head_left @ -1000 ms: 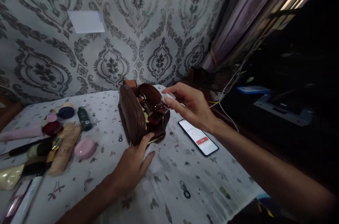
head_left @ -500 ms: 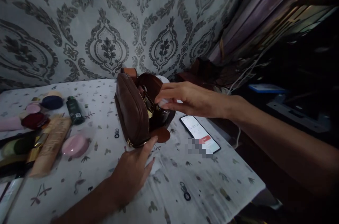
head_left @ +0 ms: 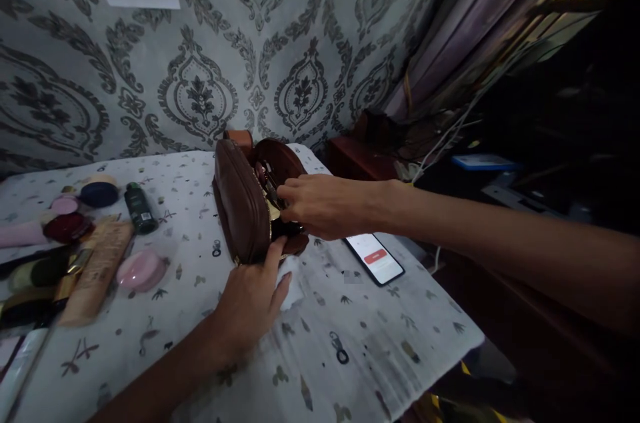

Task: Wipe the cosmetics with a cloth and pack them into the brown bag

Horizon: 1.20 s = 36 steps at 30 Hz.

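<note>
A brown leather-look bag (head_left: 243, 200) with a gold zipper lies unzipped on the table, its lid folded back to the right. Small items inside it are dark and hard to make out. My left hand (head_left: 247, 303) holds the bag's front edge, index finger pressed on the zipped rim and thumb apart. A crumpled white tissue-like piece (head_left: 295, 291) lies beside that thumb; whether the hand grips it is unclear. At the bag's mouth, my right hand (head_left: 325, 204) reaches in with fingers closed. Its fingertips and whatever they hold are hidden.
A phone (head_left: 383, 263) with a lit screen lies right of the bag. On the left are a dark green bottle (head_left: 140, 208), a pink round case (head_left: 141, 270), a beige tube (head_left: 97, 270) and several other cosmetics. Patterned wallpaper rises behind; the table's edge (head_left: 445, 370) runs along the right.
My right hand has moved lower into the bag's opening; the small pale thing in its fingertips has gone out of sight. My left index finger now presses farther up the bag's rim.
</note>
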### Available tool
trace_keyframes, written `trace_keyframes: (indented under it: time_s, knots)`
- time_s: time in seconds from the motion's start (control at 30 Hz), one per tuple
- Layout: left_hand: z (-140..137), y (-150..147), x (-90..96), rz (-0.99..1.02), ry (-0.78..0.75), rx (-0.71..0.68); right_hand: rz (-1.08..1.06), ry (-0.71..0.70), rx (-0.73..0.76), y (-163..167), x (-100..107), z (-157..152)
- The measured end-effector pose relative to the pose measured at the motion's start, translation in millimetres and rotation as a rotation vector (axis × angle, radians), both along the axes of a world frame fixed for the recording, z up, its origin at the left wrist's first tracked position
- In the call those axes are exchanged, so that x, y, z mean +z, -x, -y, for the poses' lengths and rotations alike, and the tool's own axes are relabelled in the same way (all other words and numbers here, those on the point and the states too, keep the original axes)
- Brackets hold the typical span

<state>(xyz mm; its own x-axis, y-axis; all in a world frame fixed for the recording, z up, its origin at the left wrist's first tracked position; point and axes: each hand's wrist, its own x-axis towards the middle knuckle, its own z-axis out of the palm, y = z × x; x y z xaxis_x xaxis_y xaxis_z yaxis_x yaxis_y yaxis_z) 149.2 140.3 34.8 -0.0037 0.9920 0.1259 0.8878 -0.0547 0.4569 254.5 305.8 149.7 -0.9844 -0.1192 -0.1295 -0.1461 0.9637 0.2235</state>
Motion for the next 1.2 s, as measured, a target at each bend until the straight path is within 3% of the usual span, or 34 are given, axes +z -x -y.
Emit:
trace_keyframes:
  time_s: [0.2, 0.37, 0.53, 0.8, 0.9, 1.0, 1.1, 1.2]
  knots:
    - [-1.7, 2.2, -12.1, -0.049, -0.055, -0.017, 0.012, -0.158, 0.191, -1.0, -17.8, 6.7]
    - [-2.6, 4.2, -16.7, -0.09, -0.067, -0.024, 0.055, -0.2, 0.236, 0.5, -42.1, 1.9]
    - [-1.6, 7.1, -12.4, -0.097, -0.037, -0.057, -0.083, -0.114, 0.262, 4.5, -55.7, -1.8]
    - [-2.2, 10.7, -15.0, -0.117, -0.04, -0.061, -0.086, -0.003, 0.237, 10.1, -54.3, 0.9]
    - [-0.3, 10.5, -12.4, -0.12, -0.032, -0.044, -0.12, 0.068, 0.16, -4.5, -50.5, 1.0]
    - [6.5, 12.4, 2.5, -0.047, -0.007, -0.053, -0.219, 0.111, 0.049, -30.9, -50.8, 7.4]
    - [12.5, 17.0, 29.2, 0.052, -0.085, -0.06, -0.548, 0.232, -0.159, -57.4, -67.0, 19.6]
    - [4.9, 22.3, 61.3, 0.084, -0.262, -0.056, -0.993, 0.487, -0.525, -66.2, -102.1, 29.0]
